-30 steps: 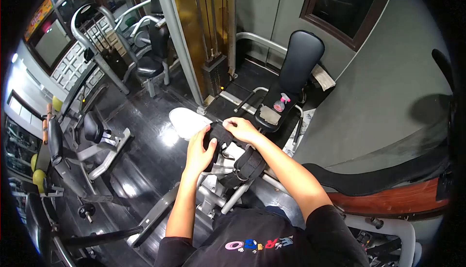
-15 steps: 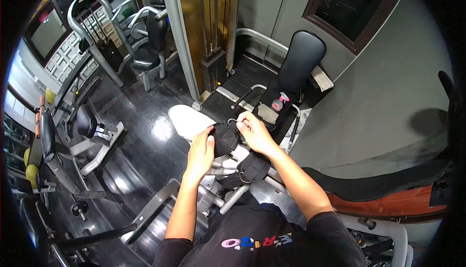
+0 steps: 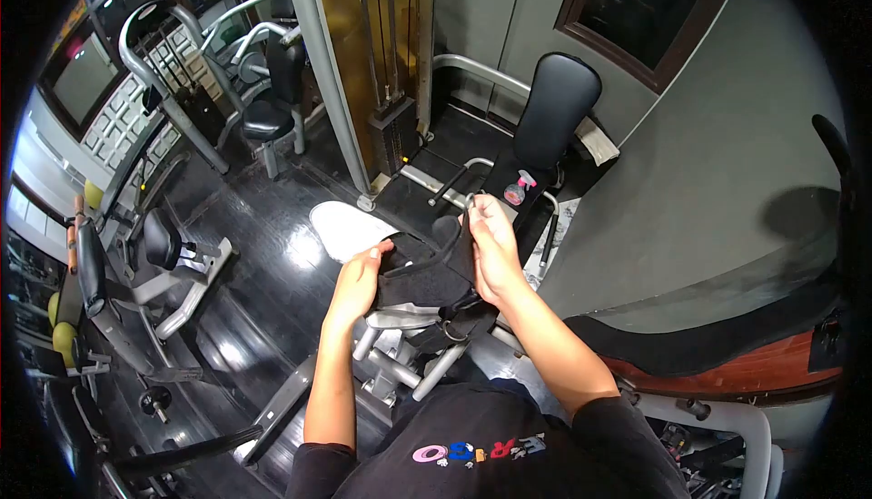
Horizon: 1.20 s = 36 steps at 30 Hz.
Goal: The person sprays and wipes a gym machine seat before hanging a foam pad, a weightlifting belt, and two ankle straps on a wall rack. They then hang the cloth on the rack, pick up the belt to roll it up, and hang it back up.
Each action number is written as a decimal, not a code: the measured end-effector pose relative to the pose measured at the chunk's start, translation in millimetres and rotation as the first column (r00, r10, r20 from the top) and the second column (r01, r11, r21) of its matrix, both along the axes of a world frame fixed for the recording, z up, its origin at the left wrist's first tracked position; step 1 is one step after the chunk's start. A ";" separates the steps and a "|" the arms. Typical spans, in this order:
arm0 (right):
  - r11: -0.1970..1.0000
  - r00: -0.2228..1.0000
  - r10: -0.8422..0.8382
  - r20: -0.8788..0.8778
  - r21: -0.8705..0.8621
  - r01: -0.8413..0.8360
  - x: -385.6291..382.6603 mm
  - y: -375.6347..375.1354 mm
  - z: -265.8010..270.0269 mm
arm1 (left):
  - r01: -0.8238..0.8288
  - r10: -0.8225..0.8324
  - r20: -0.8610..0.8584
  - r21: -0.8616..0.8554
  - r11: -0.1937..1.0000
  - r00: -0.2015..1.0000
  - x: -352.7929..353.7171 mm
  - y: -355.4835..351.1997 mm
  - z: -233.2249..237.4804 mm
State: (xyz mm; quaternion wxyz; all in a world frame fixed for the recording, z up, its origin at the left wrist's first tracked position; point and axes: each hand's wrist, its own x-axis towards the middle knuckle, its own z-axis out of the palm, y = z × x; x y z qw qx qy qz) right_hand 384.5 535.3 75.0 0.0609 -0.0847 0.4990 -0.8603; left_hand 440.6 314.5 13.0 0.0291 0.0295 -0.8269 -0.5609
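A black padded ankle strap (image 3: 422, 286) is held up between my two hands, opened out into a loop. My left hand (image 3: 357, 283) grips its left edge, thumb on top. Closed round its right end is my right hand (image 3: 490, 249), with a small metal ring at the fingertips. Below it, another black strap (image 3: 463, 325) with a metal ring rests on the grey metal frame (image 3: 400, 372) in front of me. Beyond my left hand lies a white rounded object (image 3: 345, 231), partly covered by the strap.
A pink-topped spray bottle (image 3: 518, 190) stands on the machine seat, under a black backrest (image 3: 557, 108). Behind is a weight stack (image 3: 392, 131) beside a grey upright (image 3: 331, 81). Another gym bench (image 3: 163, 240) stands left, with a small dumbbell (image 3: 155, 401) on the floor.
The black strap has unfolded from a compact bundle into a wide loop. My left hand has moved slightly left and down, my right hand slightly right, its grip now on the strap's end.
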 end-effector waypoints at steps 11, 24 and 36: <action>0.996 0.927 0.024 -0.375 0.088 0.010 62.1 113.2 91.4 | 0.000 -0.007 -0.016 -0.361 0.932 1.000 -10.4 15.1 40.6; 0.866 0.756 -0.364 -0.544 0.102 0.490 162.8 222.9 131.7 | 0.232 -0.292 -0.589 -0.177 0.957 0.754 13.4 139.2 167.2; 0.417 0.459 -0.048 -0.887 0.400 0.816 242.3 339.1 203.0 | 0.609 -0.708 -0.694 -0.507 0.610 0.132 88.9 360.0 288.9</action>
